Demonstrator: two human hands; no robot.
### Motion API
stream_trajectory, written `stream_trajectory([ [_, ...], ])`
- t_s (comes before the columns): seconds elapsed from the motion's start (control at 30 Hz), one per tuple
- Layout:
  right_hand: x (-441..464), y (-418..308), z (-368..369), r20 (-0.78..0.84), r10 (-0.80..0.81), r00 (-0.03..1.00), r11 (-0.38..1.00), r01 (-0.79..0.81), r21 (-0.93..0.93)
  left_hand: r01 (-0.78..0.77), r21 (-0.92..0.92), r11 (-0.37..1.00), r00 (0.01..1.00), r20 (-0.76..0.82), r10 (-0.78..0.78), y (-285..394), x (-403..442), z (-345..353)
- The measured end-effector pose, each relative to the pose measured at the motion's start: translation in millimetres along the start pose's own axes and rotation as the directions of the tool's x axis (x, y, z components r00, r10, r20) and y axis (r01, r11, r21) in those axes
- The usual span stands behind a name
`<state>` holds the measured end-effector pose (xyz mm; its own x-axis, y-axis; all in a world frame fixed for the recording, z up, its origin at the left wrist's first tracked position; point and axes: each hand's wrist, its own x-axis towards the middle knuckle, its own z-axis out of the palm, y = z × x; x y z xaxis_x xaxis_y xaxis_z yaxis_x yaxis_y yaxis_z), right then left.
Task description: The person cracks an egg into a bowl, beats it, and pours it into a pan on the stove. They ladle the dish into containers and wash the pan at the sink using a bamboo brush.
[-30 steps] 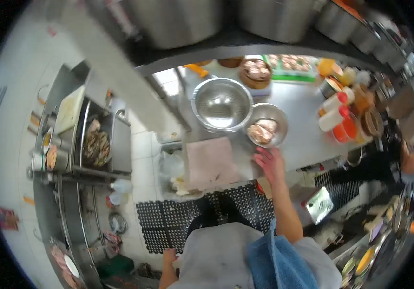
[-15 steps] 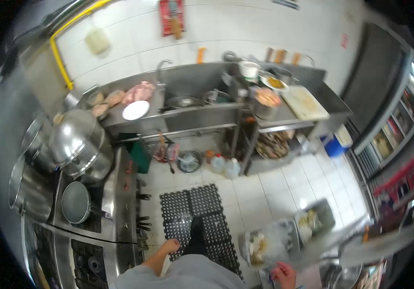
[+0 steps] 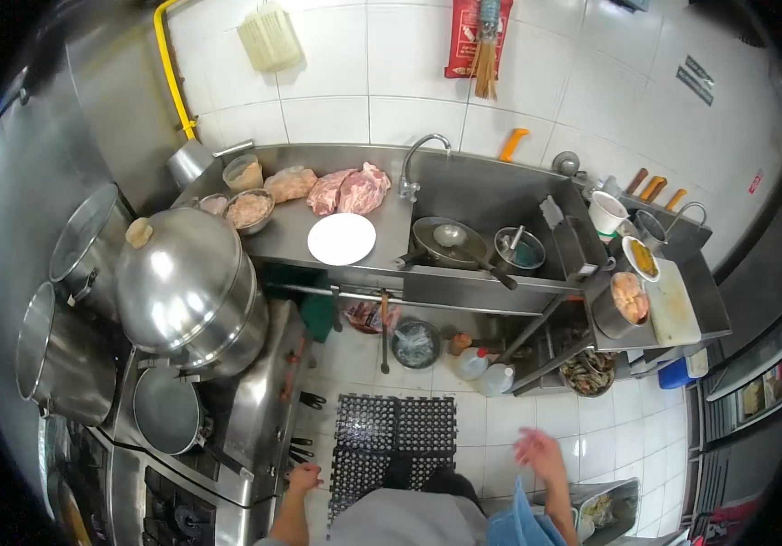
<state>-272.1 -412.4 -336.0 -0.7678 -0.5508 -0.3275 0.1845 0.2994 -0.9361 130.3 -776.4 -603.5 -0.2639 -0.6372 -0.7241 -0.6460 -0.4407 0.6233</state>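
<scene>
My left hand (image 3: pixel 304 476) hangs low beside the stove front, close to the black pan handles, its fingers loosely bent with nothing in them. My right hand (image 3: pixel 539 453) is held out over the white tiled floor, fingers apart and slightly blurred, also bare. A blue cloth-like piece (image 3: pixel 525 520) hangs beside my right forearm; how it is attached is hidden. Ahead is a steel sink (image 3: pixel 491 193) holding a wok (image 3: pixel 454 242) and a small pot (image 3: pixel 520 250). Raw meat (image 3: pixel 351 189) and a white plate (image 3: pixel 342 239) lie on the counter left of it.
A large domed steamer (image 3: pixel 186 282) and a grey saucepan (image 3: pixel 168 411) occupy the stove at left. A black perforated mat (image 3: pixel 395 423) covers the floor ahead. Water jugs (image 3: pixel 497 379) stand under the sink. At right are a cutting board (image 3: pixel 673 305) and a grey bin (image 3: pixel 623 500).
My view has swung right and come nearer to the sink. My right hand has risen forward from the low right, and the blue piece has come into view. My left hand stays low.
</scene>
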Motion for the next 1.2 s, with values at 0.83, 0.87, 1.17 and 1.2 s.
stream_trajectory([
  [0.83,453,-127,-21,0.259,-0.199,0.945,0.630,0.326,-0.705,-0.552,-0.020,0.833,0.830,-0.100,0.548,530,30,167],
  [0.87,450,-122,-23,0.254,-0.258,0.932,0.585,0.360,-0.727,-0.645,0.083,0.760,0.758,-0.059,0.649,563,46,176],
  [1.17,384,-79,18,0.096,-0.273,0.957,0.791,0.280,-0.544,-0.506,-0.636,0.582,0.560,0.271,0.783,837,187,319],
  [1.2,374,-92,34,-0.023,-0.261,0.965,0.840,0.216,-0.498,-0.443,-0.763,0.470,0.528,0.202,0.825,854,201,336],
])
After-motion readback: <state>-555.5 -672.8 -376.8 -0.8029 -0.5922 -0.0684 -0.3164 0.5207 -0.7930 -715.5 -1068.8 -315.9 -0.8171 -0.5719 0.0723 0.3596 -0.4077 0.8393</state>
